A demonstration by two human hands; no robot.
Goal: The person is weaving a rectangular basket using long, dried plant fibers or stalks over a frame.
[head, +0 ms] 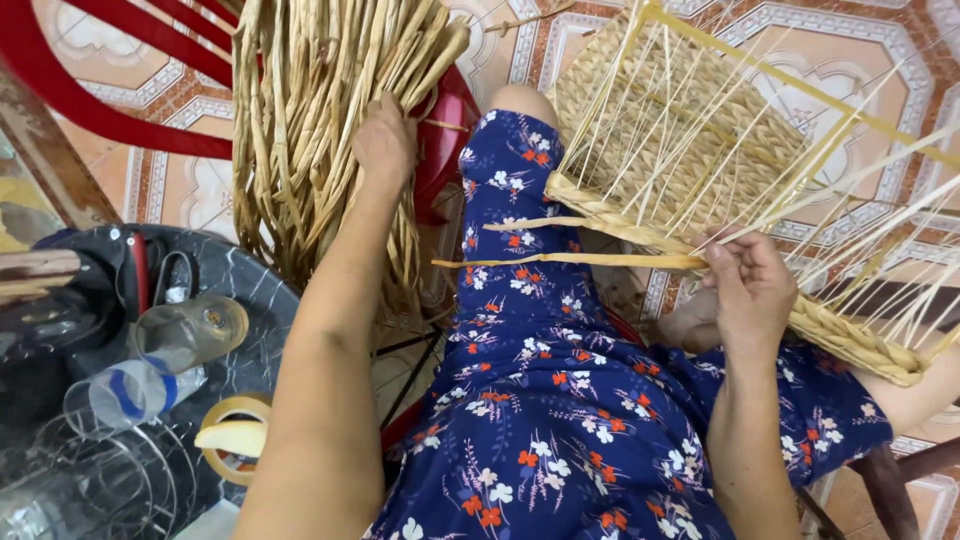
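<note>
Half-woven basket: tan braided base and wall, thin pale upright stakes fanning outward, tilted on the lap at right. Flat dried strand: lying level across the blue floral fabric. Bundle of dried straw: hanging upright at left, tan, twisted.

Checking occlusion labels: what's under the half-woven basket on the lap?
Under the half-woven basket: blue floral dress over the lap, patterned floor tile showing through the upright stakes. The right hand holds its rim. The knee below is covered.

dark round table, tape roll, bottle
</note>
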